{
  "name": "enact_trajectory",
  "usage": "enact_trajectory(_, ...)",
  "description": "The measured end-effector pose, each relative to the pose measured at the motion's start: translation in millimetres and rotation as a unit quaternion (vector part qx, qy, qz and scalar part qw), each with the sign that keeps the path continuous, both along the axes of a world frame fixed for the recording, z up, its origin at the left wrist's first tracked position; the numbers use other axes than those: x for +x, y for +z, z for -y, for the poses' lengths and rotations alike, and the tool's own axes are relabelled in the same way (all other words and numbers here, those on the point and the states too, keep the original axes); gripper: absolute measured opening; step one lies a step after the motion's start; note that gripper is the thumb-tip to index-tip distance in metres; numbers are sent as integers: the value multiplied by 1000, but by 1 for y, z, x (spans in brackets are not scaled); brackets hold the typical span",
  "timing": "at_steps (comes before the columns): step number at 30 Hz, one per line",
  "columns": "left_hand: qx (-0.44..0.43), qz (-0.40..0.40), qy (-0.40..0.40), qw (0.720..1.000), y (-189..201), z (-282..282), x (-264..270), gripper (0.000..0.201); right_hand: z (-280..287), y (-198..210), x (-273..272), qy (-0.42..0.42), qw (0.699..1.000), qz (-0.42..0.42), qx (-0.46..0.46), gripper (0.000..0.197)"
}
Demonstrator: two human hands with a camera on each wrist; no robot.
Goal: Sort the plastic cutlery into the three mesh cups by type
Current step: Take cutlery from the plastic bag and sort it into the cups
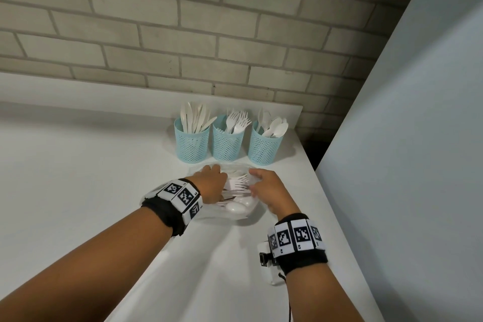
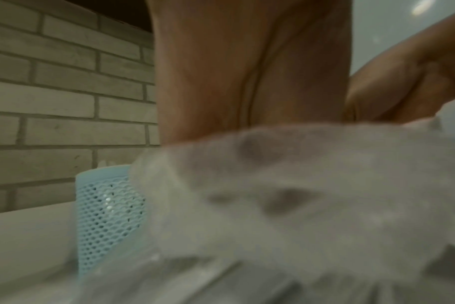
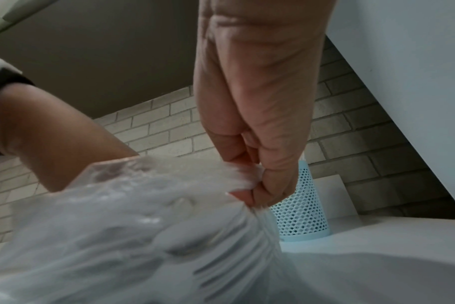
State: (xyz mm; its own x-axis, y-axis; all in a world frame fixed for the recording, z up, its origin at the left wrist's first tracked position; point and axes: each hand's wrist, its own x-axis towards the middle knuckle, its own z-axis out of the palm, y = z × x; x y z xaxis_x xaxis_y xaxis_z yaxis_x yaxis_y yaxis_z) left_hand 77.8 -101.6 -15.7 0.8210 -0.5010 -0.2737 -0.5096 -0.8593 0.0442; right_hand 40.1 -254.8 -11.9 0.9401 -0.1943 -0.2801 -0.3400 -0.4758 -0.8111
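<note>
Three light blue mesh cups stand in a row at the back: the left cup (image 1: 192, 145) holds knives, the middle cup (image 1: 228, 144) forks, the right cup (image 1: 264, 149) spoons. Just in front lies a clear plastic bag (image 1: 239, 210) with white forks and spoons (image 1: 236, 185) inside. My right hand (image 1: 254, 183) pinches the bag's rim between thumb and fingers (image 3: 247, 191). My left hand (image 1: 217, 178) reaches into the bag's mouth. Its fingers are hidden behind the crumpled plastic (image 2: 299, 185) in the left wrist view, and what they hold cannot be seen.
The white counter (image 1: 91, 178) ends at a brick wall (image 1: 183, 34) behind the cups. A pale panel (image 1: 418, 138) rises along the right edge, close to the spoon cup. A small white device (image 1: 269, 261) hangs under my right wrist.
</note>
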Motion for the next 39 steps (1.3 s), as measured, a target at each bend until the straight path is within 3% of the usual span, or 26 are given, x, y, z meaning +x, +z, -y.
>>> enact_trajectory(4,0,61,10,998,-5,4,-1,57,0,-2,1,-19,1000,5,17,52)
enact_trajectory(9,-6,56,-20,998,-10,7,-5,42,-3,-3,2,-24,999,13,19,52)
enact_trajectory(13,-15,59,-18,998,-5,6,-7,44,-6,-2,3,-20,1000,11,14,57)
enact_trajectory(20,-114,-2,-18,993,4,-1,-6,33,1,4,3,-41,998,30,35,52)
enact_trajectory(25,-193,-42,2,980,10,-14,3,9,1,7,3,-44,998,35,41,48)
enact_trajectory(30,-237,-84,10,968,15,-20,6,26,3,9,2,-45,997,40,55,43)
enact_trajectory(34,-301,-128,23,945,17,-25,9,25,5,14,2,-35,997,41,46,40)
enact_trajectory(39,-424,-166,64,888,23,-26,11,16,6,16,3,-11,998,52,18,49)
